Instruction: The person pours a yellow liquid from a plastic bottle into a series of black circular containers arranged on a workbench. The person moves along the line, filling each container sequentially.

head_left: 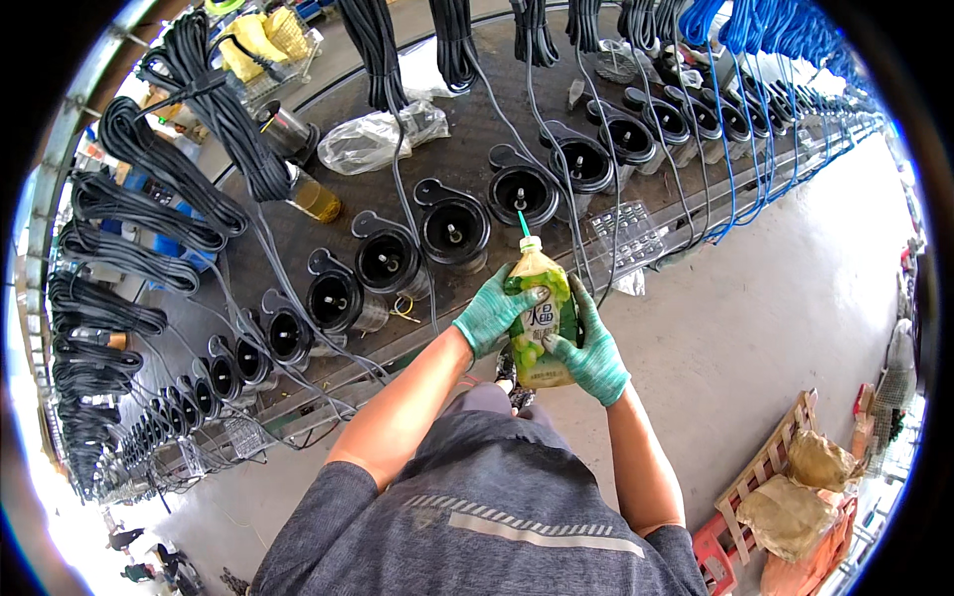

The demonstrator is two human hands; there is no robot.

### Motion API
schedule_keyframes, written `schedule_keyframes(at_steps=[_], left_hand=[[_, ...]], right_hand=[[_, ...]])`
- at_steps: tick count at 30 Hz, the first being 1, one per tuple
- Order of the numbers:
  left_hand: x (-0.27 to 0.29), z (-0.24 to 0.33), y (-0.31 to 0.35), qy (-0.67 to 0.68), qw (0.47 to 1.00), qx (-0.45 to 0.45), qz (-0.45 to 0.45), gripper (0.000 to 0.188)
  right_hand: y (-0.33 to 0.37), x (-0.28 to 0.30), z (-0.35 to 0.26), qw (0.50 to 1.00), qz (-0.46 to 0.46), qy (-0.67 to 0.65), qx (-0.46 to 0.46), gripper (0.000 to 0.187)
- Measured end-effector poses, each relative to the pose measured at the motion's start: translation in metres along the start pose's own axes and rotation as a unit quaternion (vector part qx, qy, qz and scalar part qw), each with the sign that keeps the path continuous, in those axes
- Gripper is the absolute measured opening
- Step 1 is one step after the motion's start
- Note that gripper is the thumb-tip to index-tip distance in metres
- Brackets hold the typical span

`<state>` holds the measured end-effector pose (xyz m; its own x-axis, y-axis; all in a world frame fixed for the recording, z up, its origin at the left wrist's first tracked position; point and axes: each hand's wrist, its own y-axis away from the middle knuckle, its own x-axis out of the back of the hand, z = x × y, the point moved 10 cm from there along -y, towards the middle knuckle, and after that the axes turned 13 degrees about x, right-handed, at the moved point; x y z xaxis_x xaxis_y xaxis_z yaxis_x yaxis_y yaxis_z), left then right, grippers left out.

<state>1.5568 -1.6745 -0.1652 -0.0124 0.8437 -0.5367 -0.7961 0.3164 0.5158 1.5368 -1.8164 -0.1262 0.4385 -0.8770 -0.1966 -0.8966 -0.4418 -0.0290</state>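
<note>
Between my two green-gloved hands is a plastic squeeze bottle (543,333) with a green and white label, a white cap and a thin green nozzle. My left hand (494,314) wraps its left side, thumb across the label. My right hand (593,356) grips the right side lower down. The bottle stands tilted slightly, its nozzle tip reaching over the rim of a round black motor housing (524,194) with a metal shaft in its middle. Whether the tip touches the shaft, I cannot tell. A similar black housing (454,228) sits just to the left.
More housings line the bench (288,219) in a long row, with black cable bundles (373,50) and blue cables (755,40) hanging above. Near the bench edge lies a clear blister tray (628,236). A plastic bag (383,139) and a jar of amber liquid (316,199) stand farther back.
</note>
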Motion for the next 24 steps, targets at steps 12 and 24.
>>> schedule_keyframes(at_steps=[12, 24], left_hand=[[0.007, -0.005, -0.033, 0.047, 0.999, 0.006, 0.001, 0.059], [0.002, 0.002, -0.047, -0.020, 1.000, -0.010, 0.012, 0.066]], right_hand=[[-0.026, 0.016, -0.017, 0.995, 0.009, 0.078, -0.063, 0.096], [-0.024, 0.028, -0.012, 0.996, 0.016, 0.059, -0.064, 0.108]])
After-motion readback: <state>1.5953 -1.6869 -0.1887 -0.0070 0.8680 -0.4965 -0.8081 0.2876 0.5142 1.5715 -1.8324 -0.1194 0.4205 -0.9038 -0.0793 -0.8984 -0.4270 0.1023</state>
